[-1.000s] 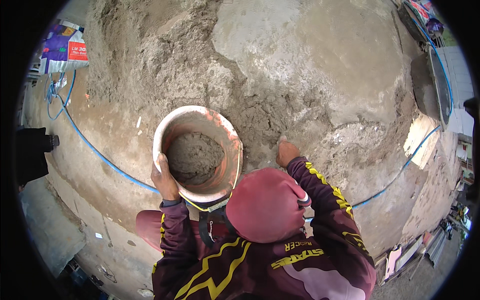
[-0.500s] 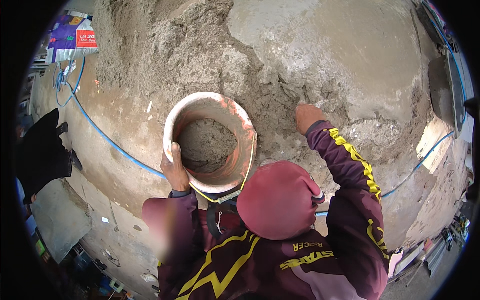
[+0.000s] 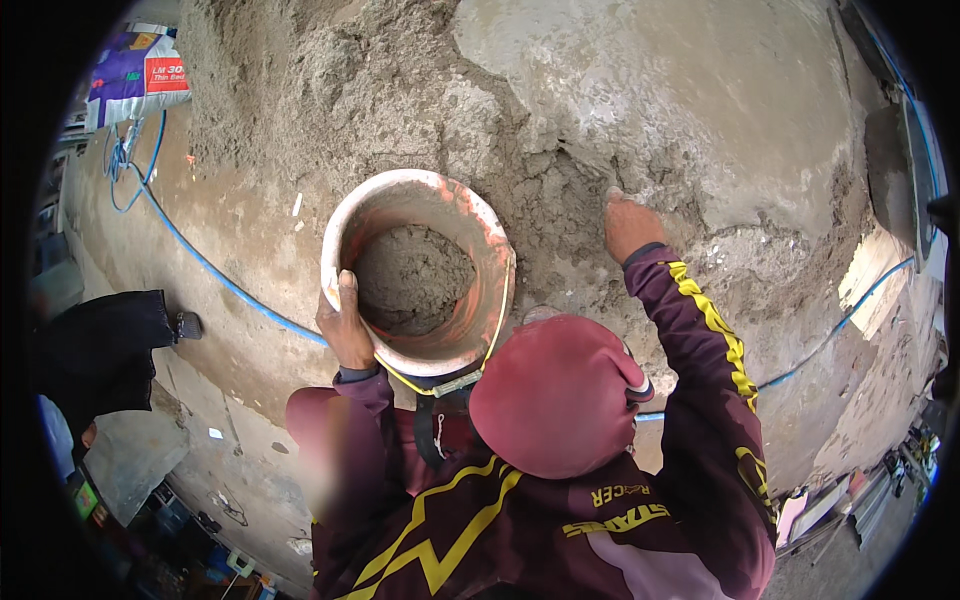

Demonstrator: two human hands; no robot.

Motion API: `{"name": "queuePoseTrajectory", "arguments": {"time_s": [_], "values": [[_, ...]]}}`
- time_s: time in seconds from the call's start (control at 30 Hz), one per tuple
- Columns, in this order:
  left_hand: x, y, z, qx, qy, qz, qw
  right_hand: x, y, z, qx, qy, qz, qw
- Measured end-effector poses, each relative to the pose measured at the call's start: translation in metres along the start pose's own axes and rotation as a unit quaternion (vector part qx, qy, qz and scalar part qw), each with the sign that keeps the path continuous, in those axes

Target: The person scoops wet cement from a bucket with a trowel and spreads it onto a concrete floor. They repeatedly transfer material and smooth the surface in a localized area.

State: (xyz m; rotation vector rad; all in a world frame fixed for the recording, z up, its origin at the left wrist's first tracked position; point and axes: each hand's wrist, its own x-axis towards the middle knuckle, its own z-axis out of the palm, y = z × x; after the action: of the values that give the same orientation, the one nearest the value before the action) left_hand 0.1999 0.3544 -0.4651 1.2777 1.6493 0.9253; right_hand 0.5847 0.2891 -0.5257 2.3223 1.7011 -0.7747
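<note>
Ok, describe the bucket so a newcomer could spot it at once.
Start at the big grey mound of wet mortar. At its near edge sits a round orange bucket, rim gripped by the left hand. It alone is orange and part-filled with grey mortar.

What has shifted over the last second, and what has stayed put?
The right hand has reached farther forward into the mortar pile, the arm stretching out. The left hand keeps its grip on the rim of the orange bucket, still partly filled with mortar. The blue hose lies unmoved.
</note>
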Motion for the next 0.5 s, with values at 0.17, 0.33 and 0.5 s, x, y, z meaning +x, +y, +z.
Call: {"name": "queuePoseTrajectory", "arguments": {"time_s": [0.17, 0.33, 0.5], "values": [[-0.002, 0.002, -0.001, 0.030, 0.014, 0.007, 0.999, 0.000, -0.015, 0.041, -0.068, 0.033, -0.039, 0.996], [-0.002, 0.004, 0.002, -0.011, 0.001, 0.005, 1.000, -0.028, -0.023, 0.061, -0.006, -0.044, 0.018, 0.999], [-0.002, -0.003, -0.002, -0.004, 0.000, 0.015, 1.000, -0.057, 0.029, 0.037, 0.211, -0.096, 0.032, 0.972]]}}
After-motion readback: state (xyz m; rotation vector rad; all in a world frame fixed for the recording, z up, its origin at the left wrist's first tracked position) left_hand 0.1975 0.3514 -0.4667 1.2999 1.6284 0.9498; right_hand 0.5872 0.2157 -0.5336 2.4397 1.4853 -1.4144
